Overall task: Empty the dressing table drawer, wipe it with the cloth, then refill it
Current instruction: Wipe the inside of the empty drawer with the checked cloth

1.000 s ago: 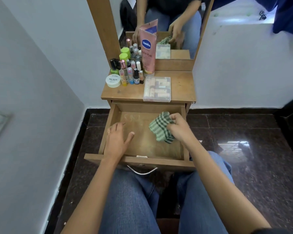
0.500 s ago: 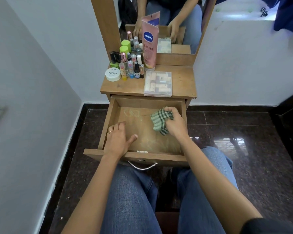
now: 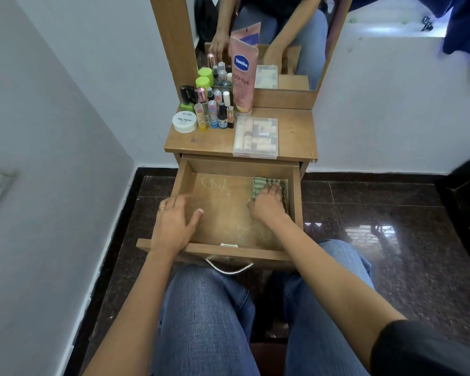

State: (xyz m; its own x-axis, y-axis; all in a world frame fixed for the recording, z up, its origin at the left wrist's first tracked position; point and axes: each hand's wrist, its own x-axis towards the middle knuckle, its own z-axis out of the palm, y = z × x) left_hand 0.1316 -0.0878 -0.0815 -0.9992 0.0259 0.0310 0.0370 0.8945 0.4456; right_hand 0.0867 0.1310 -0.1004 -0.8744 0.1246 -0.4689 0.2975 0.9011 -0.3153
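"Vaseline" tube (image 3: 243, 77), "NAIL POLISH" jar (image 3: 184, 122) (white)

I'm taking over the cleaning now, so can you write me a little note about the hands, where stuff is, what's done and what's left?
Left hand: open, resting flat on the drawer floor, left side.
Right hand: pressing the checked cloth flat into the far right corner.
Bottles, Vaseline tube, clear box and white jar stand on the tabletop.
Done: drawer emptied. Left: finish wiping, pale scribbles show at the back; then refill.
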